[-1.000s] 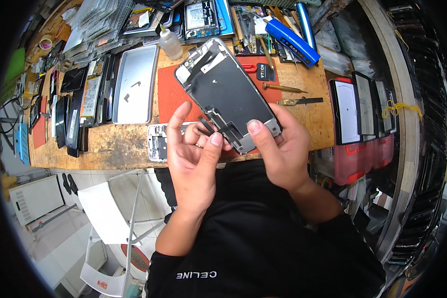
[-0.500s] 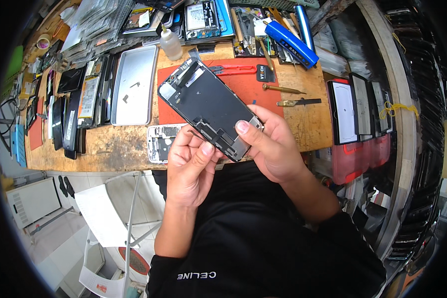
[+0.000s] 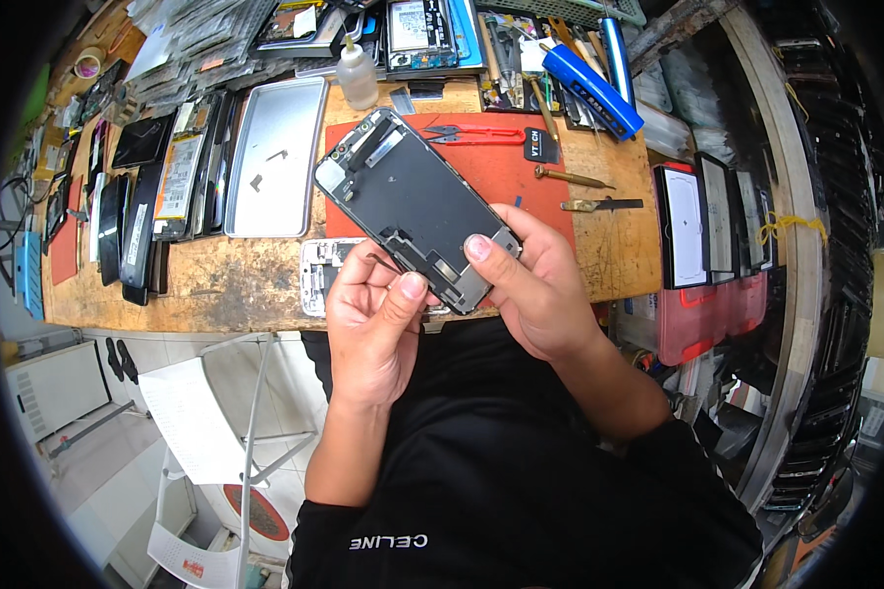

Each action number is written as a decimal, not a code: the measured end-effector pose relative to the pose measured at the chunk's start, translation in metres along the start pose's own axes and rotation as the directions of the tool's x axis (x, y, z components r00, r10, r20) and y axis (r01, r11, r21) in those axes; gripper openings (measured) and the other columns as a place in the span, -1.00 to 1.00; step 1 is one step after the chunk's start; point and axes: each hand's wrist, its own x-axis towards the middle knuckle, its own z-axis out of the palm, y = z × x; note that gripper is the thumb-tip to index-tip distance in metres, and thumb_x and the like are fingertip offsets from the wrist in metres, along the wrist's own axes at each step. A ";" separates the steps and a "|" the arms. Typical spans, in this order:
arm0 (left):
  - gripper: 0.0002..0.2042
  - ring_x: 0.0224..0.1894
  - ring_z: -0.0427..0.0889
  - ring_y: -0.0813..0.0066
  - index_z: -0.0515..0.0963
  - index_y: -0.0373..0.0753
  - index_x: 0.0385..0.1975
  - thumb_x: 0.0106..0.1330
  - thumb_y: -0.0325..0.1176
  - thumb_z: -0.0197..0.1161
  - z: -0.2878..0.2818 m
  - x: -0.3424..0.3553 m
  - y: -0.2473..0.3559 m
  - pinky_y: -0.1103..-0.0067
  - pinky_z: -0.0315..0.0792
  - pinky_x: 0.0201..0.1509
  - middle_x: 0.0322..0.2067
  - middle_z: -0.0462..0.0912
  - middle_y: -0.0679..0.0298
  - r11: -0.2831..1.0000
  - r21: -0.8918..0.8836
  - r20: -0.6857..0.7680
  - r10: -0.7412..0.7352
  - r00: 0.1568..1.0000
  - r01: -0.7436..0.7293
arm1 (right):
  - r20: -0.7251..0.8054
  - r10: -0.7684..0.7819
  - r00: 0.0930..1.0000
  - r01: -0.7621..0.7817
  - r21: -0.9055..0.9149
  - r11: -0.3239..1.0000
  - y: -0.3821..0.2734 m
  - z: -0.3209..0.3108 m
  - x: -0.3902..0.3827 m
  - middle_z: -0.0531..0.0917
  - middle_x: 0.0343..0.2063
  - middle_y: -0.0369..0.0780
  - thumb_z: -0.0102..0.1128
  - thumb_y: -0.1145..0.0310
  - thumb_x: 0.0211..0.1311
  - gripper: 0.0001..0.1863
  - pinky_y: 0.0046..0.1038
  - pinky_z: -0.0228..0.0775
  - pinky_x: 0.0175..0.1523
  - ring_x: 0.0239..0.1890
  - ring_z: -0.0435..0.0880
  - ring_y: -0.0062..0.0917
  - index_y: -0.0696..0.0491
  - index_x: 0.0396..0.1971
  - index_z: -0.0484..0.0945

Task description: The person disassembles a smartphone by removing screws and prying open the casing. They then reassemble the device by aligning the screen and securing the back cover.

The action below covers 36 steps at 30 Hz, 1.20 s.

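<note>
A phone screen assembly, its dark back side facing up, is held tilted over the front of the bench. My right hand grips its lower right corner, thumb on top. The fingers of my left hand are closed at its lower left edge, by a thin dark flex cable; whether they pinch the cable or only the edge is hard to see. Partly behind my left hand, an opened phone body lies on the bench. Beneath the screen is a red work mat.
Red-handled cutters, a brass screwdriver and a flat blade tool lie beyond the screen. A metal tray with small parts sits left, beside stacked phones. A clear bottle stands behind. Below left is a white folding chair.
The view has shifted slightly, so the bench items sit a little further right. Both hands keep their hold on the screen assembly, which has barely moved.
</note>
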 end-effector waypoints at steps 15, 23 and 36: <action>-0.63 -0.10 0.72 0.54 0.44 -0.38 0.25 0.51 -0.62 0.33 0.002 -0.009 0.003 0.57 0.66 -0.02 -0.05 0.71 0.18 0.972 0.223 0.034 0.067 0.997 -0.073 | 0.026 -0.209 0.978 0.208 -0.256 0.944 -0.001 0.019 -0.005 0.71 -0.23 -0.34 0.18 0.45 0.67 -0.76 -0.62 0.54 -0.19 -0.27 0.61 -0.83 0.24 0.16 0.55; -0.51 -0.05 0.71 0.60 0.32 -0.37 0.37 0.50 -0.67 0.29 0.010 -0.008 0.000 0.62 0.69 -0.05 0.04 0.67 0.20 0.939 0.325 0.023 0.111 0.994 -0.112 | -0.014 -0.199 0.980 0.188 -0.273 0.944 -0.003 0.014 -0.003 0.71 -0.19 -0.34 0.19 0.46 0.65 -0.76 -0.61 0.55 -0.10 -0.20 0.62 -0.81 0.24 0.16 0.55; -0.57 -0.06 0.56 0.53 0.48 -0.31 0.27 0.45 -0.55 0.42 -0.033 -0.035 0.031 0.56 0.50 0.01 -0.06 0.57 0.20 0.515 0.783 -0.006 0.567 0.823 -0.349 | 0.115 -0.347 0.931 0.346 -0.582 0.736 -0.024 -0.019 0.010 0.73 -0.24 -0.28 0.33 0.51 0.52 -0.72 -0.57 0.56 -0.04 -0.17 0.67 -0.69 0.20 0.14 0.62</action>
